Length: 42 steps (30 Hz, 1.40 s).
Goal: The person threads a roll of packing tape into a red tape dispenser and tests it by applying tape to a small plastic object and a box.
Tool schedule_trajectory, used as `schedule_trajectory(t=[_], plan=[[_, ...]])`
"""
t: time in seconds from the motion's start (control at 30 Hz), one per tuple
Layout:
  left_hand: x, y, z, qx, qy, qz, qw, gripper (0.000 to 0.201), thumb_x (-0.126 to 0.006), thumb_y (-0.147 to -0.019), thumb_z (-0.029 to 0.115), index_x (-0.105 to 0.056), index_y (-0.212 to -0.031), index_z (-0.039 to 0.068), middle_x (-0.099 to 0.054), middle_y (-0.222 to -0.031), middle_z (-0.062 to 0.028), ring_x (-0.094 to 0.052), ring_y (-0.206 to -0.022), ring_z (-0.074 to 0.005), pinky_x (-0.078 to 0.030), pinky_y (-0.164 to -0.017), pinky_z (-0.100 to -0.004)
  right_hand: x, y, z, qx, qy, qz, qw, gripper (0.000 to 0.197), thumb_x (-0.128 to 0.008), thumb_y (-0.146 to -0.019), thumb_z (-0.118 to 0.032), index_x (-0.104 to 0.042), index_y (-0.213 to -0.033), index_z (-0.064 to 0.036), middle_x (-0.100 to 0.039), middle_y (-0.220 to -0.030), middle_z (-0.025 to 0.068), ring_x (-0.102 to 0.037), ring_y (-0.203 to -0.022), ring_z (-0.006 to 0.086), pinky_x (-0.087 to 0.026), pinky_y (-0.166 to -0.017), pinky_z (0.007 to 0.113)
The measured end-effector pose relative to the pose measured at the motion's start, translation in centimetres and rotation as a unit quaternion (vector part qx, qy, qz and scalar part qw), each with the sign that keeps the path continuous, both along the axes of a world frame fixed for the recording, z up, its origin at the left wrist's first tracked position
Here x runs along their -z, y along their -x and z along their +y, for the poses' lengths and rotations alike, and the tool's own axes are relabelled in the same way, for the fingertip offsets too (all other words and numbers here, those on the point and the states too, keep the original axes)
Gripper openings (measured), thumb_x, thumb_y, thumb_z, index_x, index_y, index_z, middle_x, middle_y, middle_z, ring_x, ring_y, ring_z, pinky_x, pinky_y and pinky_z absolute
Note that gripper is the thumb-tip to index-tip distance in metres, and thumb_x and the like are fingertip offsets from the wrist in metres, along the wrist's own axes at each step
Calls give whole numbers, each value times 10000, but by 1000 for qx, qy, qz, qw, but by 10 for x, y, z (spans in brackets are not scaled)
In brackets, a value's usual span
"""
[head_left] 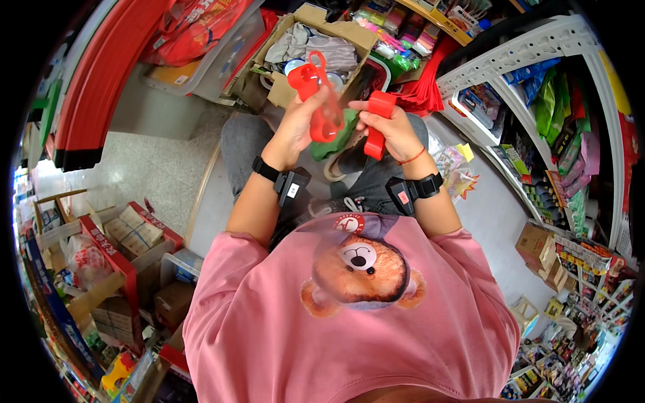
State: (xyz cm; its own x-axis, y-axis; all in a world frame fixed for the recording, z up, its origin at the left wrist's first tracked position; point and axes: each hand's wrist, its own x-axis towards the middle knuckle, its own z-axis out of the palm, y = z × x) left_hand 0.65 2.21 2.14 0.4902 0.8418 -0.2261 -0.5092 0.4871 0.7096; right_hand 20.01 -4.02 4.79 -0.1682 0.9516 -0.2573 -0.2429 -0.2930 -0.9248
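Note:
My left hand (295,129) is closed around a red plastic piece (304,79) with rounded, looped ends and a thin ring at its top; part of it looks see-through and smeared by motion. To its right, my right hand (395,131) grips a second red plastic piece (381,104), band-like with curled, rounded ends, which passes behind the fingers. The two pieces are held apart over my lap. A dark green soft thing (334,142) shows between the hands, lower down. What kind of article the red pieces are, I cannot tell.
Ahead stands an open cardboard box (369,35) with grey cloth and rolls inside. Red sheets (420,87) hang beside it. A white metal shelf (517,50) of packaged goods rises on the right. Clear plastic bins (222,57) stand at left, cartons (124,248) lower left.

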Motion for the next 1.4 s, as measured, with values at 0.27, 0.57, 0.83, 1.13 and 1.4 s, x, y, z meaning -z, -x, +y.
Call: schedule_trajectory(t=[0.27,0.57,0.83,1.13,1.4], plan=[[-3,-2,-10,113,28,35,993,348,-687,-853,285,-584,-1081,42,-615,-889,-30,-545,-710,-68,-458,-682,-228,1,-7,7,101,-14,-32,994,259,-620,-888,-119,-622,-1110,14,-642,-921,36,-558,-691,83,-470,-632,225],[4,-9,-22,263,-3,29,964,423,-701,-842,274,-548,-1149,27,-606,-928,-73,-580,-824,-114,-498,-775,-296,2,-11,10,139,-57,-66,987,140,-692,-852,-136,-622,-932,-45,-620,-854,-10,-548,-704,78,-457,-634,233],[7,-17,-28,239,18,42,970,361,-692,-849,271,-552,-1102,55,-608,-955,-46,-600,-943,-169,-526,-744,-318,17,-2,11,155,-105,-167,968,187,-723,-810,-145,-621,-912,-26,-627,-854,7,-568,-760,95,-462,-672,260],[3,-14,-29,251,44,15,967,253,-632,-864,237,-582,-1014,39,-606,-866,-57,-599,-806,-165,-521,-731,-321,17,-3,11,169,-100,-164,967,184,-738,-803,-145,-616,-874,-28,-613,-808,-6,-546,-737,81,-447,-657,246],[1,-15,-30,284,42,-20,958,203,-570,-834,207,-539,-939,36,-560,-769,-47,-577,-753,-181,-497,-727,-310,26,-7,12,130,-110,-177,969,241,-736,-795,-225,-634,-888,-26,-638,-855,16,-573,-803,106,-468,-737,274]])
